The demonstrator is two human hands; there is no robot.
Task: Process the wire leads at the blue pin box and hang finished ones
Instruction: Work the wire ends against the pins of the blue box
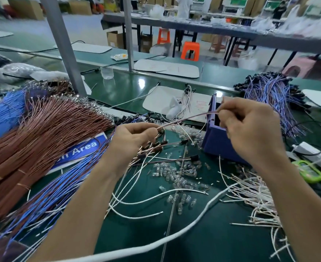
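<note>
A thin brown and purple wire lead [190, 117] stretches between my two hands. My left hand [135, 138] pinches its near end and also grips a bunch of leads with black caps. My right hand [250, 127] pinches the far end right at the opening of the blue pin box [212, 142], which stands on the green bench. A pile of purple and blue leads with black ends [273, 97] lies behind the box at the right.
Thick bundles of brown wires [42, 133] and blue wires [3, 112] lie at the left. Clear plastic connector housings [176, 174] and loose white wires [250, 188] litter the bench. A grey post [65, 46] rises behind the brown bundle. A green-cased device [309, 171] sits at the right.
</note>
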